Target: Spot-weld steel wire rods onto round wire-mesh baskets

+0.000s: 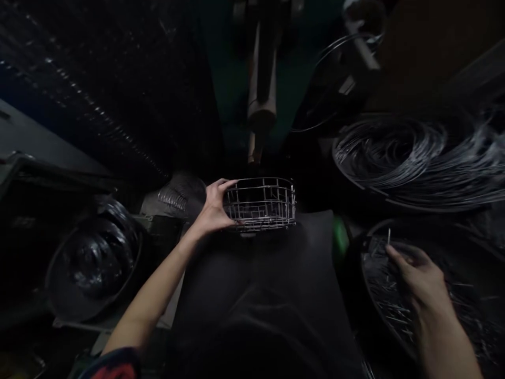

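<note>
Right in the middle, just below the tip of an upright metal shaft [262,100], sits a round wire basket [264,202], its open grid of thin bright wires facing the person. The left hand [215,208] is clamped on its left side, thumb low near the bottom wires and fingers up over the top rim, so the basket is pinched between them. Whether the basket touches the shaft or anything behind it, I cannot tell – that part is too dark.

Well apart from it, the right hand [424,279] is over a big round tub [365,279] on the right, thumb and fingertips pressed together on a short metal rod [389,236] that points upward from the grip. Loose short metal pieces [396,316] lie scattered in that tub, below and around the hand. Beyond the tub, large coils of wire [414,158] are heaped in loops.

Over on the left stands a dark bowl [59,295] with shiny ringed pieces [102,258] in it, blurred – too blurred to make out clearly. Near the left hand there is a curved ribbed piece [173,197]. Dark cloth [256,284] covers the person's lap under the basket, and a green glow [340,237] shows beside its right edge
</note>
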Tool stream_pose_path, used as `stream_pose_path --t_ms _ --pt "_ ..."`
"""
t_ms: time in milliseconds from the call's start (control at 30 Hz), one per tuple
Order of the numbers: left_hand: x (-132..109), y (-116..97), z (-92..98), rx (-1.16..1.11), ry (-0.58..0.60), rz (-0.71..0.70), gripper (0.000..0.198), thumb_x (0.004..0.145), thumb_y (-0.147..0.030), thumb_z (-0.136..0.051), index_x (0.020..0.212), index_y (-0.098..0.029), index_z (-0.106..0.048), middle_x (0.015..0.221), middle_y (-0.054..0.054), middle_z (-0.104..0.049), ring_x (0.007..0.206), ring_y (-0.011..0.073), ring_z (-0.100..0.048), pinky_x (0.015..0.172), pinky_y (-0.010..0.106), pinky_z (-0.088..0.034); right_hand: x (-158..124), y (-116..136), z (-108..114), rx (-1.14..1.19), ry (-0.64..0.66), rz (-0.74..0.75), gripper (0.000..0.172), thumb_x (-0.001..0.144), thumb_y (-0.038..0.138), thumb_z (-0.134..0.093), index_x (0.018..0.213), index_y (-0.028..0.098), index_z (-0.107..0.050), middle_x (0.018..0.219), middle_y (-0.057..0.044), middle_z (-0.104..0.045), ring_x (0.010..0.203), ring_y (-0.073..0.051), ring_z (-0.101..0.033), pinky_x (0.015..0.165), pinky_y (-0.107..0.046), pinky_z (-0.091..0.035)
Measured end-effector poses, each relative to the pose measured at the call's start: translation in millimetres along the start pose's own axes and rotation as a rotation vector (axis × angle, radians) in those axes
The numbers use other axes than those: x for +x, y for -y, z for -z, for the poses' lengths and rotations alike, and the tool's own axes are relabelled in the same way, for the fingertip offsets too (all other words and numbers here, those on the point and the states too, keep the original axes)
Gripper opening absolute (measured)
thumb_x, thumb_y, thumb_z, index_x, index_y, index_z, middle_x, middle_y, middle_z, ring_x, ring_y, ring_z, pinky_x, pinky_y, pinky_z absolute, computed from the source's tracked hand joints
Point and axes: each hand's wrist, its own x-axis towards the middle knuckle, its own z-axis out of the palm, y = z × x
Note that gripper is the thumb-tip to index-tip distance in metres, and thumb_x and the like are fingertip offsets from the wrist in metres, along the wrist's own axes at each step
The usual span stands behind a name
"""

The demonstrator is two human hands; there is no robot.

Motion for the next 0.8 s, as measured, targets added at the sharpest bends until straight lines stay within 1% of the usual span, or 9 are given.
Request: stream_pose_path --t_ms 33,133,200,267,333,433,567,633,800 --pt "2.4 -3.0 0.2 0.015 0.015 -0.014 0.101 0.050 -0.049 -0.087 0.135 -0.026 -0.039 0.134 0.013 -0.036 0.128 0.0346 -0.034 0.108 0.052 -0.035 -12.9 18.2 -11.9 0.068 -0.005 -0.026 0.042 0.054 0.049 -0.080 0.085 0.027 -0.063 0.066 0.000 -0.061 0.055 -0.016 -0.056 0.049 -0.030 -0.043" --pt "11.1 -10.3 -4.0 0.098 0.045 -0.072 0.091 0.049 -0.045 -0.089 0.128 -0.025 -0.048 0.134 0.015 -0.033 0.127 0.0369 -0.032 0.106 0.057 -0.031 -46.2 79.0 -63.3 0.122 0.427 -0.020 0.055 0.058 0.042 -0.081 0.108 0.026 -0.063 0.074 0.000 -0.066 0.067 -0.016 -0.063 0.061 -0.028 -0.050" --pt "16.2 -14.3 -7.3 0.153 0.061 -0.114 0.083 0.053 -0.046 -0.087 0.124 -0.024 -0.052 0.135 0.016 -0.031 0.127 0.0381 -0.031 0.106 0.061 -0.027 -55.2 112.3 -100.6 0.026 0.695 0.021 0.044 0.064 0.041 -0.078 0.102 0.022 -0.067 0.071 0.000 -0.066 0.068 -0.016 -0.063 0.063 -0.028 -0.050" --pt "19.1 -18.0 -8.3 0.192 0.066 -0.151 0.077 0.056 -0.049 -0.084 0.122 -0.024 -0.053 0.136 0.016 -0.030 0.127 0.0382 -0.031 0.106 0.063 -0.024 -55.0 133.5 -131.8 -0.105 0.862 0.090 0.030 0.072 0.040 -0.072 0.094 0.019 -0.071 0.072 -0.001 -0.069 0.071 -0.017 -0.065 0.066 -0.027 -0.050" --pt "19.8 -21.4 -6.3 0.216 0.066 -0.177 0.072 0.060 -0.051 -0.081 0.122 -0.024 -0.054 0.136 0.017 -0.030 0.127 0.0382 -0.031 0.106 0.064 -0.022 -52.0 143.4 -153.5 -0.257 0.861 0.256 0.021 0.078 0.035 -0.066 0.089 0.019 -0.073 0.079 -0.002 -0.072 0.078 -0.018 -0.067 0.073 -0.028 -0.050" --pt "17.2 -24.1 -0.6 0.216 0.049 -0.184 0.069 0.064 -0.053 -0.078 0.121 -0.022 -0.055 0.135 0.018 -0.031 0.126 0.0378 -0.032 0.106 0.064 -0.023 -55.0 144.7 -169.3 -0.537 0.691 0.633 0.020 0.086 0.029 -0.058 0.096 0.020 -0.073 0.096 -0.004 -0.074 0.090 -0.020 -0.068 0.081 -0.030 -0.050" --pt "9.7 -22.1 4.3 0.163 0.025 -0.168 0.071 0.062 -0.052 -0.079 0.120 -0.020 -0.055 0.133 0.017 -0.032 0.124 0.0359 -0.033 0.105 0.058 -0.029 -70.6 137.1 -173.9 -0.922 0.572 1.013 0.041 0.092 0.040 -0.051 0.124 0.018 -0.061 0.119 -0.009 -0.067 0.088 -0.024 -0.070 0.065 -0.031 -0.052" --pt "6.3 -20.3 4.9 0.133 0.029 -0.147 0.072 0.061 -0.050 -0.081 0.121 -0.021 -0.055 0.134 0.017 -0.031 0.124 0.0355 -0.033 0.105 0.056 -0.031 -74.9 134.8 -175.5 -1.061 0.561 1.120 0.046 0.091 0.041 -0.052 0.130 0.017 -0.056 0.123 -0.009 -0.065 0.081 -0.024 -0.070 0.056 -0.031 -0.049" --pt "9.6 -17.4 6.9 0.100 0.022 -0.103 0.076 0.056 -0.048 -0.084 0.121 -0.022 -0.055 0.134 0.016 -0.030 0.125 0.0360 -0.031 0.105 0.055 -0.033 -68.2 141.5 -178.8 -1.123 0.517 1.277 0.033 0.093 0.030 -0.049 0.122 0.026 -0.062 0.114 0.000 -0.069 0.069 -0.018 -0.070 0.052 -0.026 -0.044"
